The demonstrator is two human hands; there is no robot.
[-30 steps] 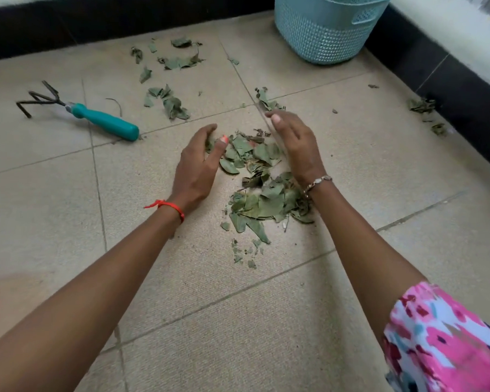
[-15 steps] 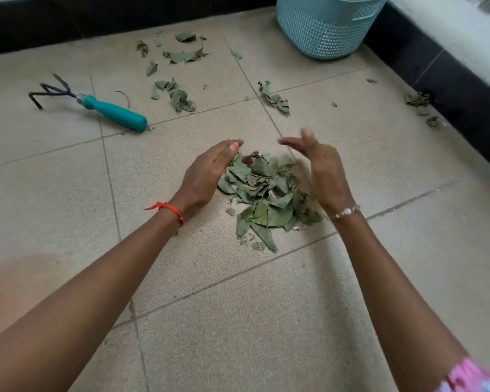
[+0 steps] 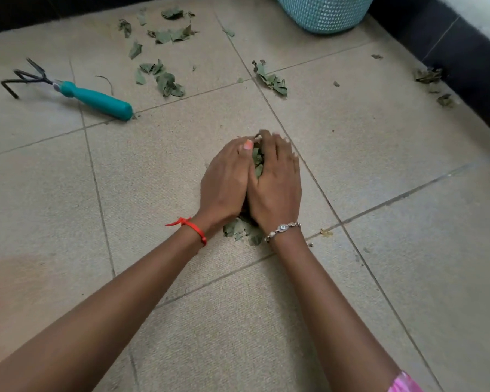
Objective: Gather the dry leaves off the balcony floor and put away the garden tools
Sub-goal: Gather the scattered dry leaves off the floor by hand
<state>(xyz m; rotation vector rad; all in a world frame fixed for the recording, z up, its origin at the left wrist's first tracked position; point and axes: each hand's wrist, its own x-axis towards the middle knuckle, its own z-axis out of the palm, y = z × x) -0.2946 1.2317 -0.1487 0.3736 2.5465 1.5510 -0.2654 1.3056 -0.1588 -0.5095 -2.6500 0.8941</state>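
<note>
Nearest, at the lower right edge, a pink sleeve (image 3: pixel 402 383) covers the right upper arm; both bare forearms reach forward over the tiled floor (image 3: pixel 408 278). A red thread (image 3: pixel 196 231) circles the left wrist and a bracelet (image 3: pixel 282 228) the right. At centre, the left hand (image 3: pixel 226 181) and right hand (image 3: pixel 276 183) are pressed side by side, fingers curled down around the leaf pile (image 3: pixel 239 231). Both grasp it against the floor, with leaves showing between the thumbs and below the wrists. Farther left lies the hand rake (image 3: pixel 96 99), teal handle nearer, prongs pointing far left. Loose leaves (image 3: pixel 167 82) lie scattered beyond, more along the dark wall base (image 3: pixel 464 69) at right. Farthest, a teal basket (image 3: pixel 323 15) stands on the floor.
</note>
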